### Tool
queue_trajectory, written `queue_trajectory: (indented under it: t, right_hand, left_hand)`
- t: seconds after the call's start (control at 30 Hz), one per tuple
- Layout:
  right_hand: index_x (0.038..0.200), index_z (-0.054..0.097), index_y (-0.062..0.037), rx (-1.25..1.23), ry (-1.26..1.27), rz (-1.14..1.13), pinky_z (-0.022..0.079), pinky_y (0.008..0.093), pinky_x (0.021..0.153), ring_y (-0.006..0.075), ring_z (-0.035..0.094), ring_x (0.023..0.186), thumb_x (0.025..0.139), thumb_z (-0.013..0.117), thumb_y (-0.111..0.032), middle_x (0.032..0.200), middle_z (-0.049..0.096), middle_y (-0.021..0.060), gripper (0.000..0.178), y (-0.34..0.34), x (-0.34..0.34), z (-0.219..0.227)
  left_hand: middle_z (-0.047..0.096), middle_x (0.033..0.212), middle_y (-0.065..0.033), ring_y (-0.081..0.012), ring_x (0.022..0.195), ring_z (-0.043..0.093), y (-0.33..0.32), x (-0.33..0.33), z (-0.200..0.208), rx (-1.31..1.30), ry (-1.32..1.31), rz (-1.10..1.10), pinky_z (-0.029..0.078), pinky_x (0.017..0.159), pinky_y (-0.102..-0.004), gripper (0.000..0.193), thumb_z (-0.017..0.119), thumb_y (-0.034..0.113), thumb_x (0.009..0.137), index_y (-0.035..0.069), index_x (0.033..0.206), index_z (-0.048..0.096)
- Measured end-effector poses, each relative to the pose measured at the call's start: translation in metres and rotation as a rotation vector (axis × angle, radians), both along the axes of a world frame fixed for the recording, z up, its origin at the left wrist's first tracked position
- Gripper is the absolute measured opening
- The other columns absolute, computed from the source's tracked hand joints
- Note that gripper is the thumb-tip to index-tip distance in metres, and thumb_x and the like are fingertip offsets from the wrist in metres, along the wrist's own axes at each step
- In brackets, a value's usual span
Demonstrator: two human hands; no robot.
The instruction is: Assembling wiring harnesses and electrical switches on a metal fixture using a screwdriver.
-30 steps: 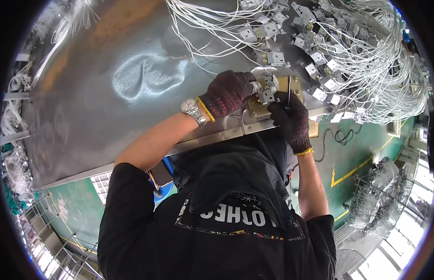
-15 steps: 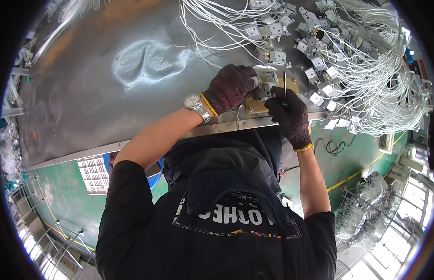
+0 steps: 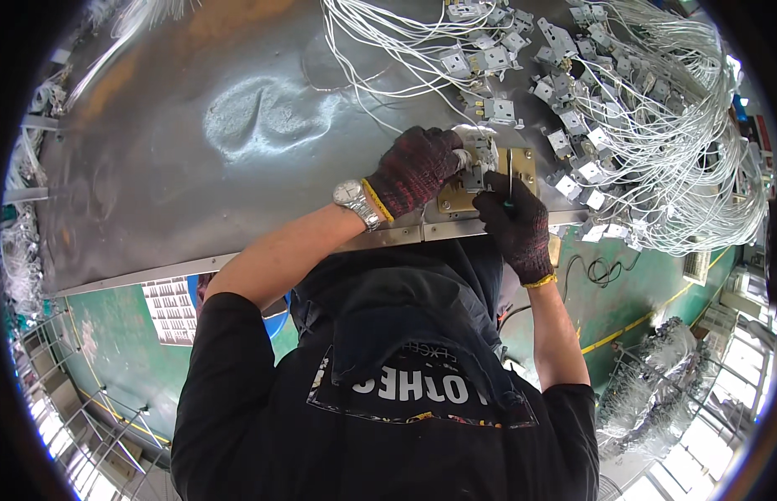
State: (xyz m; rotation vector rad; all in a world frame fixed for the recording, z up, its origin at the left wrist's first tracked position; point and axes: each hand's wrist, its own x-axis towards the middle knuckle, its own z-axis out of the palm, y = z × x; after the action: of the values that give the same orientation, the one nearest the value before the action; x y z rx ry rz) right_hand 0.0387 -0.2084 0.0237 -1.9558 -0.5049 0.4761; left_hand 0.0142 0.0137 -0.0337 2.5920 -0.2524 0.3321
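A: Brass-coloured plate (image 3: 487, 179) sits on the sheet-metal bench (image 3: 196, 192), right at the near edge. Where's it lie rel. to the hands?

B: Directly under both. Left hand (image 3: 418, 167) covers its left part, right hand (image 3: 512, 219) comes at it from the near side. Long axis of plate runs left-right, along the bench edge.

A: Workpiece?

B: Small grey metal wired switch (image 3: 479, 163) on the plate, just ahead of left fingertips. Left hand is nearer, touching it.

A: Hand state, left?

B: Dark knit glove, fingers curled down and pinched on the switch. Wristwatch (image 3: 353, 197) on that wrist.

A: Right?

B: Gloved, closed round a thin screwdriver (image 3: 510, 177); shaft stands roughly upright over the plate, tip beside the switch. Exact contact pt. can't be made out.

A: Surroundings?

B: Beyond and right of the hands, a heap of like switches w/ white wires (image 3: 655, 150). Left of hands: bare, scuffed sheet.
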Motion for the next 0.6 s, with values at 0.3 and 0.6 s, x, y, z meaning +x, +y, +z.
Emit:
queue_trajectory:
  t: [0.3, 0.6]
  right_hand:
    - [0.123, 0.067, -0.0034, -0.109, -0.434, 0.173, 0.058, 0.036, 0.068, 0.0274, 0.076, 0.08, 0.093, 0.068, -0.009, 0.097, 0.074, 0.0174, 0.03, 0.013, -0.007, 0.008]
    - [0.136, 0.063, -0.0075, -0.11, -0.349, 0.294, 0.057, 0.0359, 0.078, 0.0278, 0.075, 0.092, 0.093, 0.067, -0.008, 0.111, 0.074, 0.0177, 0.042, -0.005, -0.004, 0.015]
  left_hand:
    - [0.07, 0.11, -0.0123, -0.0332, 0.094, 0.068, 0.004, -0.005, 0.028, 0.033, -0.018, -0.101, 0.056, 0.081, -0.0453, 0.049, 0.081, 0.041, 0.078, 0.012, 0.117, 0.071]
    - [0.07, 0.112, -0.0109, -0.0308, 0.097, 0.066, -0.017, -0.007, 0.035, 0.073, 0.063, -0.133, 0.051, 0.082, -0.0443, 0.059, 0.077, 0.053, 0.076, 0.012, 0.119, 0.067]
